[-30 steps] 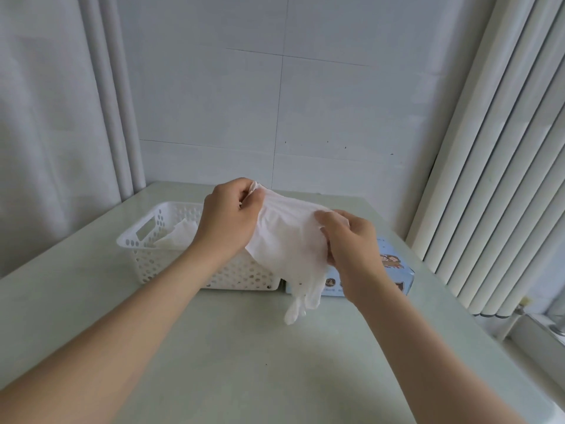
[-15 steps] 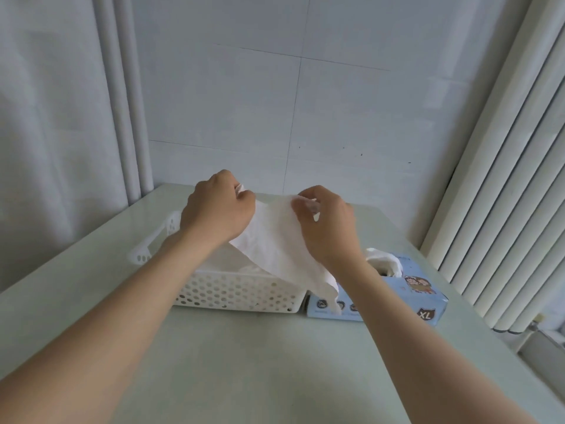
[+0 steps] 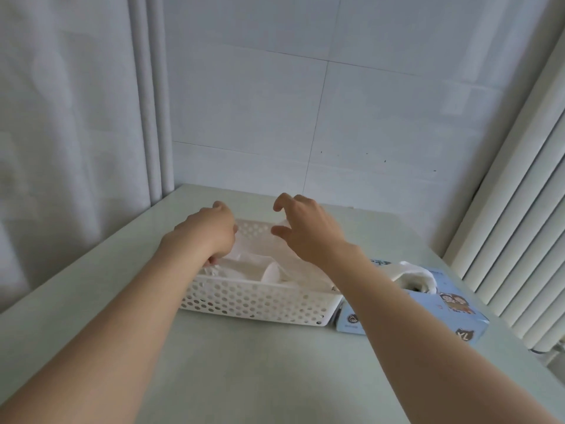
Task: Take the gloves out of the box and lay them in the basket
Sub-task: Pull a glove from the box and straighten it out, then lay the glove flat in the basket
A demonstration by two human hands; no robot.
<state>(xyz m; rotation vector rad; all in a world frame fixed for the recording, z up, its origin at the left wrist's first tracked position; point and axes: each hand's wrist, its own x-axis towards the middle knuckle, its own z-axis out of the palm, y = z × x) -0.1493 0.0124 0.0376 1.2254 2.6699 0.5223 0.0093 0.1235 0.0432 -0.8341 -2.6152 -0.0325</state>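
A white perforated basket [image 3: 260,304] stands on the table, with white gloves [image 3: 256,266] lying flat inside it. My left hand [image 3: 211,234] is over the basket's left end, thumb raised, its fingertips reaching down and touching the gloves. My right hand [image 3: 305,228] hovers above the basket's right half with fingers spread and loosely bent, holding nothing. To the right of the basket sits the light blue glove box [image 3: 452,313], marked XL, and one white glove [image 3: 411,275] sticks up out of its top opening.
The pale green table [image 3: 275,362] meets a white tiled wall behind. A grey curtain [image 3: 61,148] hangs at the left. Vertical blind slats [image 3: 526,209] stand close to the right of the box, by the table's right edge.
Both hands carried the white glove down into the basket and let it go. The right hand has lifted off with its fingers spread, and the view has shifted left.
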